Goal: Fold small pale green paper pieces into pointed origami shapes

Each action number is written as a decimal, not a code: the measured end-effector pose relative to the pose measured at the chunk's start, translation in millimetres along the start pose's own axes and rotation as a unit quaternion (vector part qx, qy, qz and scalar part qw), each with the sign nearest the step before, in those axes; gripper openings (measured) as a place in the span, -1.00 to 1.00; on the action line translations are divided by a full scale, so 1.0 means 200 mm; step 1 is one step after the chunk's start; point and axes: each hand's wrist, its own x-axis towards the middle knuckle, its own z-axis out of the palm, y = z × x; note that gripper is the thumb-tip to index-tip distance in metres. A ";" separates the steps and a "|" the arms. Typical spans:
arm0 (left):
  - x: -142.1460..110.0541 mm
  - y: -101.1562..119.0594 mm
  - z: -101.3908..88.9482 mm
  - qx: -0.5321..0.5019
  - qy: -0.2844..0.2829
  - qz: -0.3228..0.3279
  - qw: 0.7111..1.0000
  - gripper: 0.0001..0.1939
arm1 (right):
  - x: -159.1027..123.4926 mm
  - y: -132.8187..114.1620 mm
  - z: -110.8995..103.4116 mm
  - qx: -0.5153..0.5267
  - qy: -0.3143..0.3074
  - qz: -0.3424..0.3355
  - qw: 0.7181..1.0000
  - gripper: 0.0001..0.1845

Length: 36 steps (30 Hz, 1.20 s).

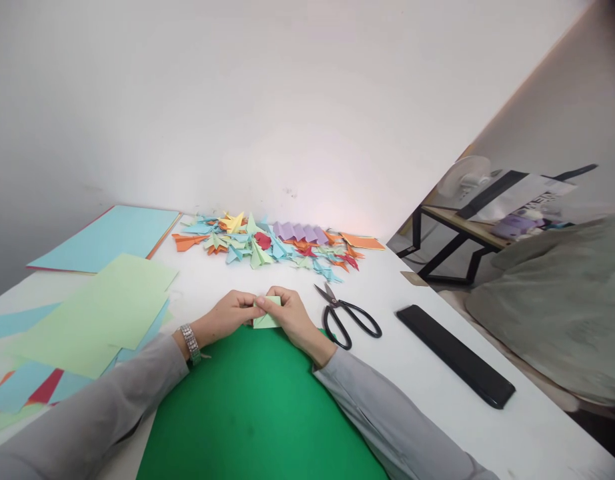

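Observation:
Between my two hands is a small folded piece of light green paper, held just over the far edge of a green mat. My left hand pinches its left side, thumb pointing right. From the other side, my right hand grips the top and right of the paper, with its thumb lying across the upper part. The two thumbs meet near the paper's upper left corner. Some fingertips are hidden behind the paper. Black-handled scissors lie partly open to the right of my right hand.
Folded paper figures in several colours are heaped along the wall. At left lie a stack of blue sheets and loose light green sheets. A long black case rests near the table's right edge. Beyond stands a wooden-topped table.

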 end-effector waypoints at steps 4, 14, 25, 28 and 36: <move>0.00 0.00 -0.01 0.008 -0.019 0.017 1.000 -0.76 | 0.00 0.00 0.00 -0.008 -0.012 -0.013 1.000 -0.62; 0.00 0.00 -0.02 -0.036 -0.052 0.015 0.998 -0.75 | 0.01 0.02 0.00 0.123 0.003 0.059 0.991 -0.61; -0.01 0.02 -0.02 -0.054 -0.025 -0.027 0.998 -0.77 | 0.02 0.03 -0.01 0.134 0.049 0.073 0.987 -0.59; -0.01 0.01 -0.01 -0.013 -0.025 -0.015 0.999 -0.72 | 0.01 0.01 0.00 0.086 0.049 0.041 0.994 -0.60; 0.01 -0.02 -0.01 -0.014 -0.023 -0.019 0.999 -0.67 | 0.00 0.01 0.00 0.161 -0.026 0.073 0.984 -0.60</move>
